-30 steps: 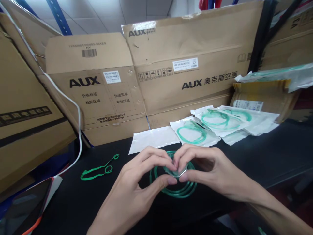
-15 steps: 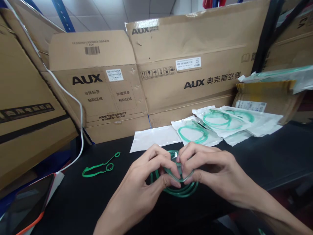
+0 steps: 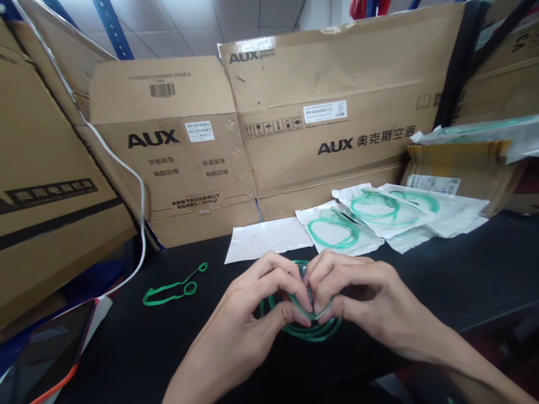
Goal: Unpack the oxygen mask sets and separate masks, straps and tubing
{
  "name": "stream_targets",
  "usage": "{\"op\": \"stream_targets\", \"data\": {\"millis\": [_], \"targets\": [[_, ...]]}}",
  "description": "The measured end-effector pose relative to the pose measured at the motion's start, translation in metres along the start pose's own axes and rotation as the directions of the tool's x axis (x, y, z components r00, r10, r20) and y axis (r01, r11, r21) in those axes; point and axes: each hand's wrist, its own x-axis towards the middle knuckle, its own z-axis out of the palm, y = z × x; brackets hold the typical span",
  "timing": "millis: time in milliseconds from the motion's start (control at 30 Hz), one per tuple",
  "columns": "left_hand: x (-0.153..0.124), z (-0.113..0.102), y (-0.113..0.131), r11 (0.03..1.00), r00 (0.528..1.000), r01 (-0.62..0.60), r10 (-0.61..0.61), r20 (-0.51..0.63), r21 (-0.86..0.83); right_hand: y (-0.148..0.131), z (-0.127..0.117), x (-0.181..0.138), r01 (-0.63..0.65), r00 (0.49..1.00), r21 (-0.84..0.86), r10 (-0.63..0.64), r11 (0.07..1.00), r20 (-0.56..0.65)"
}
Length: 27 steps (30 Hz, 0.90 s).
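Both hands meet over the black table, pinching a clear greenish oxygen mask between them. My left hand grips its left side with thumb and bent fingers. On the opposite side, my right hand holds it the same way, fingertips almost touching the left ones. Much of the mask is hidden behind the fingers. Beneath the hands lies a coil of green tubing, partly covered by them. A thin green strap with a ring at each end rests to the left, apart from the hands.
Behind the hands lie a flat white pouch and several clear-fronted packets with green tubing. Large cardboard boxes stand along the back. At the left are a phone with an orange edge and a white cable.
The fingers have pressed closer together, and the mask's rim between them is folded into a narrower shape. The camera view has shifted very slightly.
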Motion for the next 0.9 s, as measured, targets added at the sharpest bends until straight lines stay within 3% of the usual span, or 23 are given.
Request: {"op": "stream_targets", "data": {"millis": [633,900], "targets": [[-0.0010,-0.0002,-0.0042,0.999,0.998,0.051,-0.051,0.039,-0.003,0.0079,0.0000,-0.0010,-0.194,0.981,0.260,0.181,0.946,0.073],[-0.0003,-0.0006,-0.0047,0.994,0.992,0.109,-0.108,0.062,-0.015,0.0077,-0.0007,0.0005,-0.267,0.963,0.289,0.240,0.920,0.125]]}}
